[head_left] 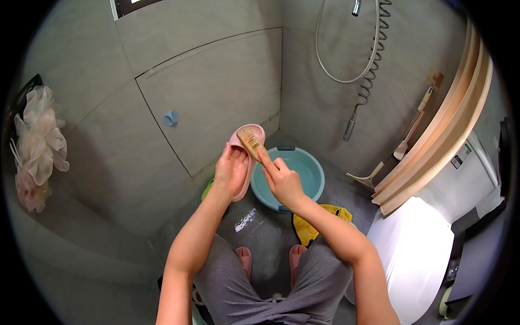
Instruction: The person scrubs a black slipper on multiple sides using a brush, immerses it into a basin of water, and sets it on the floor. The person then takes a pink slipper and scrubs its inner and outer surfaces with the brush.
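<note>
My left hand (231,172) is wrapped around a pink slipper (244,187), holding it up with its toe end pointing away from me. In my right hand (283,181) is a scrub brush (250,142) with a wooden-looking back, its head laid against the slipper's far end. The bristles are hidden from this angle. Just behind and to the right of the slipper, a teal basin (311,179) stands on the floor. Whether it holds water is hard to tell.
Yellow-and-black cloth (330,211) lies beside the basin. A white toilet (410,244) stands to the right, near a peach curtain (476,97). A hose with a sprayer (350,127) hangs on the wall. Mesh bath puffs (40,141) hang left. White suds (245,220) mark the floor.
</note>
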Action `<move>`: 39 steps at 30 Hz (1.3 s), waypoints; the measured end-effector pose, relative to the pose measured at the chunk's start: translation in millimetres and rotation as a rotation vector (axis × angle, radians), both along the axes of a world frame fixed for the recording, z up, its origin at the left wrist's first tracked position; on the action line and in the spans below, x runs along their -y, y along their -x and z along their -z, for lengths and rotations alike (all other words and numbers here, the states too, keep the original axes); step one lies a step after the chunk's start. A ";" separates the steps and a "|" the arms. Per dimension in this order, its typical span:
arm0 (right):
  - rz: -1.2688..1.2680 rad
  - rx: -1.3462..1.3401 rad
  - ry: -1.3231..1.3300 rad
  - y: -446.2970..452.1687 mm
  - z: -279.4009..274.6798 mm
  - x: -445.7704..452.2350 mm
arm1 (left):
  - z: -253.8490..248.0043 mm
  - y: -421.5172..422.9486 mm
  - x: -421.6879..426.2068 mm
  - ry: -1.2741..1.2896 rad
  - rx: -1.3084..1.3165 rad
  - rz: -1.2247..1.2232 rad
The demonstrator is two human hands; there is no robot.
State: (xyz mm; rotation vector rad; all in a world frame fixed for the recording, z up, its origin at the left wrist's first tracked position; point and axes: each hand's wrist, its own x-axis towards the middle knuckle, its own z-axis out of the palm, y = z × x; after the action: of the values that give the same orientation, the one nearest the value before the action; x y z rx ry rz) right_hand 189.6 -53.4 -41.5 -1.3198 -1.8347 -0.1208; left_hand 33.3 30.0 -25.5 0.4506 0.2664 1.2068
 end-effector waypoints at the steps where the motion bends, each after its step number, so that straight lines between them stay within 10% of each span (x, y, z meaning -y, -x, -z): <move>1: -0.001 0.000 0.000 -2.0 -2.8 -1.3 | -0.5 -0.3 -1.1 0.000 0.000 -0.001; 39: 0.106 0.074 -0.168 -10.4 -10.0 -16.6 | -2.8 9.0 -7.1 -0.076 0.006 0.043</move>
State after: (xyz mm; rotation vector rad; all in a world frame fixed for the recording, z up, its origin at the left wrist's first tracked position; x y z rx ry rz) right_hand 200.0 -36.8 -31.5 -1.3085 -1.7735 -0.3768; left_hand 24.2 37.1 -22.7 0.5163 0.2054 1.1788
